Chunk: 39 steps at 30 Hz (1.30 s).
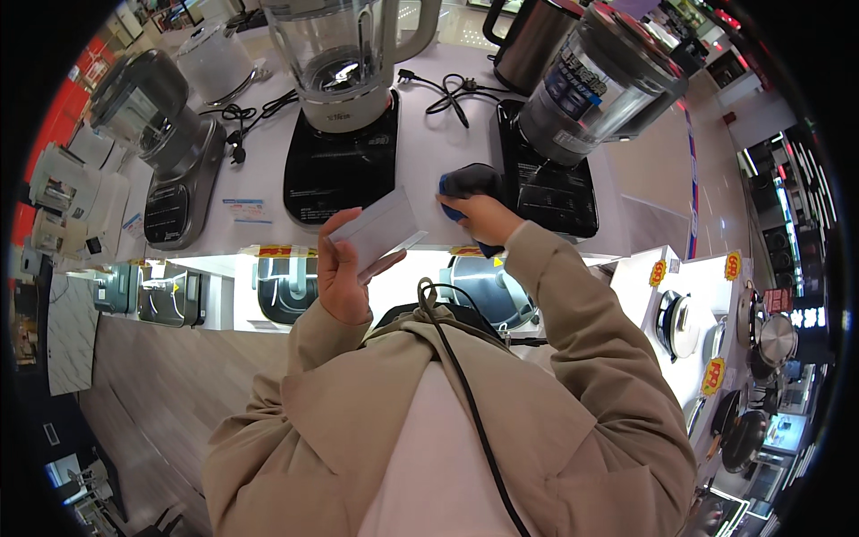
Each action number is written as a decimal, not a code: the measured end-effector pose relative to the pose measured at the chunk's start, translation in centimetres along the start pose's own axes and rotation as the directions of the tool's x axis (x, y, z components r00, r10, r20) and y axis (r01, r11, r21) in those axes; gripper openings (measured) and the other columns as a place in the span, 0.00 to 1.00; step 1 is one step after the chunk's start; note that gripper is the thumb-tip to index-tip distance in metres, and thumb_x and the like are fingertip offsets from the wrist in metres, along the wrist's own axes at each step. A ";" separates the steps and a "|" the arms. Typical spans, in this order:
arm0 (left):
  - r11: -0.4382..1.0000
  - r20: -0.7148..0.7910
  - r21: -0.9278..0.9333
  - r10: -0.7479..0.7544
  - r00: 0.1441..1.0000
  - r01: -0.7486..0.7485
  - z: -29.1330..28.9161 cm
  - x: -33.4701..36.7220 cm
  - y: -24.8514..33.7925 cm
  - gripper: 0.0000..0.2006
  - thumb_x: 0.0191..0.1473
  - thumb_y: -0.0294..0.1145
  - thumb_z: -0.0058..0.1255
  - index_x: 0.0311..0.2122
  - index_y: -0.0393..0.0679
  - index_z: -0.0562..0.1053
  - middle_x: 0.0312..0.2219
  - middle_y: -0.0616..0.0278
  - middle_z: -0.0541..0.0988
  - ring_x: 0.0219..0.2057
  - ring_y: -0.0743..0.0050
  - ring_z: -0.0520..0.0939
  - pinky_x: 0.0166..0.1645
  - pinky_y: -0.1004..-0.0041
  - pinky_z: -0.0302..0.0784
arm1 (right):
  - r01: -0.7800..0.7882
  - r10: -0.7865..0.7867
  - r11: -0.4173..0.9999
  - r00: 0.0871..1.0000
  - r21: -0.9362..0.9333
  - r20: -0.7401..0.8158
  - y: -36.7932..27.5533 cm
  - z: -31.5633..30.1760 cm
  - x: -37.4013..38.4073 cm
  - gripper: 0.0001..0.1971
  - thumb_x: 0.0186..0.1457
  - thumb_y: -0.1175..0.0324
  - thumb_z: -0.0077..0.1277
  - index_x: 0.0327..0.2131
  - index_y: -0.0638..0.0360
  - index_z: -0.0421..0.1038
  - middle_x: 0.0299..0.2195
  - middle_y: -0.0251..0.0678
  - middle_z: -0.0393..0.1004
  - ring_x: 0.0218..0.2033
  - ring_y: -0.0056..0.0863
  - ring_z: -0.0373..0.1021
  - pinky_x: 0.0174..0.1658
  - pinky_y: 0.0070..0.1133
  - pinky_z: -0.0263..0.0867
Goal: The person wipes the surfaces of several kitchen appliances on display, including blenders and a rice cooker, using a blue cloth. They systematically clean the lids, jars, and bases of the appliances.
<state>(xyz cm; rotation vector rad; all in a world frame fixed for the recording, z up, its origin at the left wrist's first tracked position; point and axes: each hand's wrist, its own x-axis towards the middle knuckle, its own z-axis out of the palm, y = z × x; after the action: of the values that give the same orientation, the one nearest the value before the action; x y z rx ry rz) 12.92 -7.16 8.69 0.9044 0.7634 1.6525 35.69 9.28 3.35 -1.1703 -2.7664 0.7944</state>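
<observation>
Raised above the counter's front edge, my left hand (344, 279) is closed on a white folded card (380, 230), with the thumb and fingers on its lower side. My right hand (486, 219) grips a dark cloth with blue parts (474, 182) over the white counter top (429, 170), close to the left side of the right blender's black base (555, 199). A clear jug blender (344, 112) on a black base stands beyond the card. The blender on the right (591, 89) has a clear jug and a dark lid.
A grey blender (165, 170) and a small price card (247, 211) are on the left. Behind stand a white appliance (215, 63) and a steel kettle (534, 45). Black power cords (461, 92) lie between them. Below the top, a lit shelf holds black cookers (286, 286).
</observation>
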 end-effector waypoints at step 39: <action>0.257 0.230 0.961 -0.535 0.813 -0.102 2.6 10.8 -10.2 0.32 0.42 0.20 0.59 0.54 0.43 0.60 0.46 0.46 0.67 0.48 0.51 0.72 0.47 0.62 0.77 | 0.168 -0.396 0.835 0.845 -0.525 -0.360 2.1 5.5 -11.6 0.34 0.47 0.74 0.50 0.60 0.42 0.58 0.48 0.38 0.67 0.48 0.39 0.64 0.51 0.32 0.64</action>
<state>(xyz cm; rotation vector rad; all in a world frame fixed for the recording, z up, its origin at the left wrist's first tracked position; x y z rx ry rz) 18.37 5.86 3.42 1.8950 1.4479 0.3828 44.16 0.14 -0.55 -0.7914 -2.6769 -0.2007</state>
